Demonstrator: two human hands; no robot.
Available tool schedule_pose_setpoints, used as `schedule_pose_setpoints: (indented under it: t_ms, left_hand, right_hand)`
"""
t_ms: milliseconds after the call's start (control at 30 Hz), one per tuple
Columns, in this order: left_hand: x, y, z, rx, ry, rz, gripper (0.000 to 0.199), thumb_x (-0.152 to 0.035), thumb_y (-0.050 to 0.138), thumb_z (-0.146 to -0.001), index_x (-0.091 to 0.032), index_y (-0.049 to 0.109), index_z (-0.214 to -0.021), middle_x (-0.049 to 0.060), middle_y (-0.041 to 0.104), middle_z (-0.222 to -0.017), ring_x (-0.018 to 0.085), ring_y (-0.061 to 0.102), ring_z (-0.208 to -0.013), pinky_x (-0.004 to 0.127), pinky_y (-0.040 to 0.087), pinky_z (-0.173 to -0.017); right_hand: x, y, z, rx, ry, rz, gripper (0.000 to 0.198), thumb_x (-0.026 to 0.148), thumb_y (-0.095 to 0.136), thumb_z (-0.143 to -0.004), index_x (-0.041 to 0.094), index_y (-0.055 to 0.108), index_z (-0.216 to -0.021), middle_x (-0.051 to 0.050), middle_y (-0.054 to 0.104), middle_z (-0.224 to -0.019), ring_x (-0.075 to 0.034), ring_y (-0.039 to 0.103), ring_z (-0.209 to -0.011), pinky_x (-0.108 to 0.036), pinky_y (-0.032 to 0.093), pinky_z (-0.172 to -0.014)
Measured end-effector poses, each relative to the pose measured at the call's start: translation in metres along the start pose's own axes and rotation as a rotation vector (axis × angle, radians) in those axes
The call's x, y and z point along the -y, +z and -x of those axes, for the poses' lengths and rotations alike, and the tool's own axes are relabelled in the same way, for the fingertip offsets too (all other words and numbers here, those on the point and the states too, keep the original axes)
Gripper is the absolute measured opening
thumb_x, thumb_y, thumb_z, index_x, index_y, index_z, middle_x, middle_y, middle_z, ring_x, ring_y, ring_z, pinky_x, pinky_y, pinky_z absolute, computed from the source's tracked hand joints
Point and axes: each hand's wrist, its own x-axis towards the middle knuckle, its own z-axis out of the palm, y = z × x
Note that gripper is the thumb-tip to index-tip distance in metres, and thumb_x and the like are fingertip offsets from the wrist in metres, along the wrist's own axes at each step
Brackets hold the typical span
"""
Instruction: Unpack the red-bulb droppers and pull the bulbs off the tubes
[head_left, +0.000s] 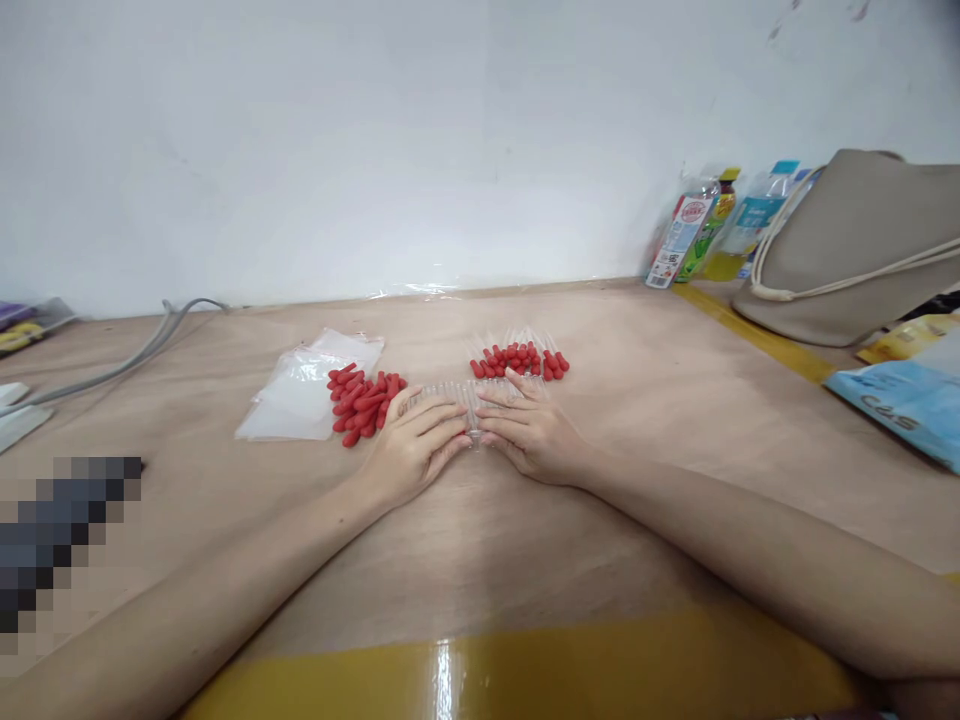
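Note:
My left hand is closed, thumb and fingertips together, with a bit of a red rubber bulb showing between them. My right hand meets it fingertip to fingertip and pinches a thin clear tube, mostly hidden by the fingers. Under and behind both hands lies a row of clear dropper tubes. Beside my left hand is a heap of loose red bulbs. Beyond my right hand lie several droppers with red bulbs, their clear tubes pointing toward the wall.
Clear plastic bags lie left of the bulb heap. A grey cable runs along the left. Bottles, a carton, a grey bag and a blue packet stand or lie at right. Yellow tape edges the table.

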Motion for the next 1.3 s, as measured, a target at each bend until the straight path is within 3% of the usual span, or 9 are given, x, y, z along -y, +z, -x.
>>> schedule_pose_setpoints:
  t_ms: [167, 633, 833, 1033, 1133, 1200, 1300]
  left_hand:
    - [-0.002, -0.004, 0.0, 0.039, 0.03, 0.001, 0.015, -0.022, 0.049, -0.085, -0.021, 0.061, -0.093, 0.004, 0.067, -0.101, 0.02, 0.057, -0.105, 0.048, 0.023, -0.104]
    - [-0.004, -0.009, 0.002, -0.01, 0.112, 0.011, 0.012, -0.016, 0.05, -0.083, -0.018, 0.058, -0.092, 0.002, 0.069, -0.093, 0.018, 0.06, -0.1, 0.046, 0.02, -0.107]
    - [-0.001, -0.007, 0.005, -0.002, 0.152, 0.018, 0.013, -0.016, 0.05, -0.084, -0.019, 0.057, -0.095, 0.003, 0.068, -0.098, 0.019, 0.058, -0.104, 0.049, 0.018, -0.108]
    - [0.001, -0.008, 0.01, -0.01, 0.194, -0.004, 0.014, -0.015, 0.052, -0.083, -0.018, 0.056, -0.097, 0.004, 0.066, -0.104, 0.02, 0.054, -0.11, 0.048, 0.027, -0.106]
    - [0.007, -0.01, 0.015, -0.078, 0.169, -0.014, 0.015, -0.013, 0.053, -0.082, -0.018, 0.057, -0.096, 0.005, 0.066, -0.104, 0.021, 0.055, -0.11, 0.046, 0.034, -0.102]
    - [0.013, -0.011, 0.018, -0.131, 0.13, -0.015, 0.015, -0.014, 0.054, -0.081, -0.018, 0.058, -0.095, 0.005, 0.067, -0.1, 0.021, 0.059, -0.103, 0.041, 0.043, -0.093]
    - [0.022, -0.016, 0.017, -0.176, 0.017, -0.006, 0.013, -0.019, 0.055, -0.081, -0.019, 0.06, -0.093, 0.004, 0.066, -0.092, 0.016, 0.062, -0.085, 0.03, 0.051, -0.075]
  right_hand:
    - [-0.001, 0.002, 0.002, -0.014, -0.047, -0.069, 0.02, 0.018, 0.046, -0.086, 0.014, 0.064, -0.09, -0.008, 0.069, -0.094, -0.018, 0.058, -0.105, -0.041, 0.036, -0.104]
    - [-0.001, -0.001, 0.008, -0.045, -0.1, -0.104, 0.015, 0.015, 0.049, -0.084, 0.011, 0.061, -0.091, -0.012, 0.068, -0.094, -0.017, 0.062, -0.096, -0.035, 0.047, -0.095]
    - [0.001, -0.005, 0.008, -0.052, -0.124, -0.11, 0.015, 0.013, 0.05, -0.083, 0.01, 0.06, -0.094, -0.012, 0.068, -0.095, -0.016, 0.062, -0.095, -0.034, 0.048, -0.094]
    - [0.0, -0.011, 0.014, -0.027, -0.131, -0.112, 0.019, 0.012, 0.049, -0.084, 0.012, 0.058, -0.1, -0.012, 0.066, -0.1, -0.016, 0.058, -0.102, -0.035, 0.047, -0.095]
    - [-0.006, -0.016, 0.017, -0.056, -0.09, -0.093, 0.021, 0.011, 0.047, -0.084, 0.013, 0.058, -0.102, -0.011, 0.065, -0.103, -0.017, 0.057, -0.104, -0.036, 0.046, -0.093]
    - [-0.009, -0.018, 0.018, -0.109, 0.004, -0.033, 0.019, 0.014, 0.048, -0.084, 0.016, 0.059, -0.099, -0.008, 0.066, -0.096, -0.016, 0.059, -0.096, -0.034, 0.047, -0.085]
    - [-0.013, -0.02, 0.014, -0.131, 0.163, 0.157, 0.014, 0.023, 0.053, -0.083, 0.021, 0.065, -0.09, -0.001, 0.064, -0.068, -0.013, 0.056, -0.069, -0.032, 0.042, -0.07]
